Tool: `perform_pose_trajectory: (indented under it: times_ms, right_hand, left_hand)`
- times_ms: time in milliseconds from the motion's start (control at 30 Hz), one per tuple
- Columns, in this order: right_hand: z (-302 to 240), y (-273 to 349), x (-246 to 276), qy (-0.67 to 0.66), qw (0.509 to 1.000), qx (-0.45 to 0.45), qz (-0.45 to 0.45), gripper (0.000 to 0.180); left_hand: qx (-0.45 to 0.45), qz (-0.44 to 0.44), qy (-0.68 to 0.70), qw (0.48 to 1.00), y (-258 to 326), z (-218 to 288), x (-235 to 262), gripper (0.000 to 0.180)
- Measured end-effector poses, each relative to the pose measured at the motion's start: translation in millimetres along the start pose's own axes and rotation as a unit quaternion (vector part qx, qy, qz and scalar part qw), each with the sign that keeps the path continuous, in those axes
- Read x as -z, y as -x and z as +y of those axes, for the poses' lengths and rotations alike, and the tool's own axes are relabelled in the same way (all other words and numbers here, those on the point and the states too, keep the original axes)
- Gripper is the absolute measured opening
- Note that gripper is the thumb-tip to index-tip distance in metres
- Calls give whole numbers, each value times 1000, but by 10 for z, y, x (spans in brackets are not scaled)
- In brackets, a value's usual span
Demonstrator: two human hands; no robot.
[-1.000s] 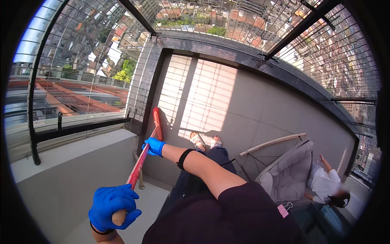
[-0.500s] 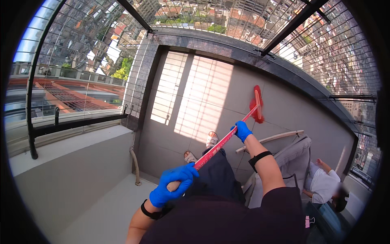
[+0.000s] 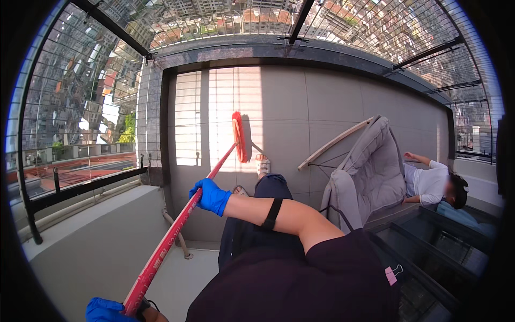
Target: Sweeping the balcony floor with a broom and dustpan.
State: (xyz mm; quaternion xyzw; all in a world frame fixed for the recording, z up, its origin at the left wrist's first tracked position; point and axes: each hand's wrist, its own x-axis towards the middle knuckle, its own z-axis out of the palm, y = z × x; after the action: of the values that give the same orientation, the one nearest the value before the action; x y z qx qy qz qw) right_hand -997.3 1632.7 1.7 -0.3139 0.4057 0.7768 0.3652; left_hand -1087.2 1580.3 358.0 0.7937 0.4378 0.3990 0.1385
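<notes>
A red-bristled broom [image 3: 171, 232] slants across the left half of the head view, its long red handle rising from the lower left. My left hand [image 3: 106, 310], in a blue glove, is closed round the handle's top end near the lower edge. Farther down the handle, my right hand [image 3: 211, 197], also blue-gloved, wraps it with the arm stretched across my body. The broom head [image 3: 239, 137] is over the sunlit floor tiles [image 3: 220, 96], just left of my sandalled foot, and throws a shadow to its right.
A grey cushioned chair [image 3: 370, 172] with a curved wooden runner [image 3: 335, 144] stands to the right. Beside it is another person [image 3: 432, 182] in a white top. A low wall [image 3: 96, 231] with a pipe [image 3: 179, 241] is at left; railings surround the balcony.
The broom has swung left, from the shaded tiles into the sunlit patch. Both hands moved left with it, the left one also lower. My view has turned too.
</notes>
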Motion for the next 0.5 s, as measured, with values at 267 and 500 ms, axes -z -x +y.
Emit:
perform_pose_trajectory:
  times_ms: [267,500]
  right_hand:
    - [140,-399,925,47,998,12,43,3]
    - [-1981,-60,2242,123,934,303,142,7]
  left_hand:
    - [-75,-227,224,945,360,-168,267,29]
    - [190,-187,392,880,1399,-670,-1208,23]
